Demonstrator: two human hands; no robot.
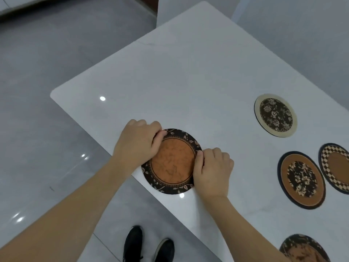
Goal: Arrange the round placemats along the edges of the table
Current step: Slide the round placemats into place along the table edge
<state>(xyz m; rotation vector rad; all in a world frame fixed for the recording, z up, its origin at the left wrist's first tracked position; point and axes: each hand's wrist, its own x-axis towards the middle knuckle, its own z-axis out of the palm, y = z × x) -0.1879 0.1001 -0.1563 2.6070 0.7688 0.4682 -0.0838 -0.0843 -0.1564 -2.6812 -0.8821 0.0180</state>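
A round placemat with an orange centre and a dark leaf-patterned border lies at the near edge of the white table, its lower rim overhanging the edge slightly. My left hand pinches its upper left rim. My right hand pinches its right rim. Other round placemats lie to the right: a cream-rimmed floral one, an orange one with a floral centre, a checker-rimmed one cut off by the frame, and a dark-bordered orange one at the bottom.
The table's near edge runs diagonally from upper left to lower right. Grey glossy floor tiles lie to the left. My two black shoes stand on the floor just below the table edge.
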